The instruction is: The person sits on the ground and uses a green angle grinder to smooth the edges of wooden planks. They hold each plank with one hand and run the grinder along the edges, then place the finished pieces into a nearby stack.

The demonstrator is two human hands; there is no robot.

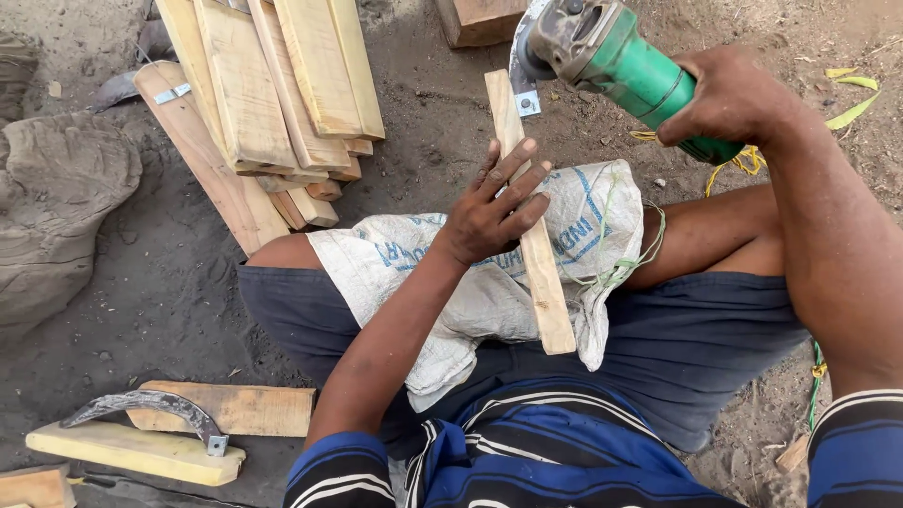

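A narrow wooden slat (538, 254) lies across a white woven sack (414, 263) on my lap, with a small metal bracket (527, 102) at its far end. My left hand (489, 207) presses flat on the slat, fingers spread. My right hand (729, 99) grips the green body of an angle grinder (611, 52). The grinder's disc end sits right at the slat's far end, by the bracket.
A stack of pale wooden planks (273, 94) lies on the dirt at upper left. A curved metal blade (141, 406) rests on wooden pieces (132, 452) at lower left. A wood block (480, 19) sits at the top. Yellow string (743, 162) lies to the right.
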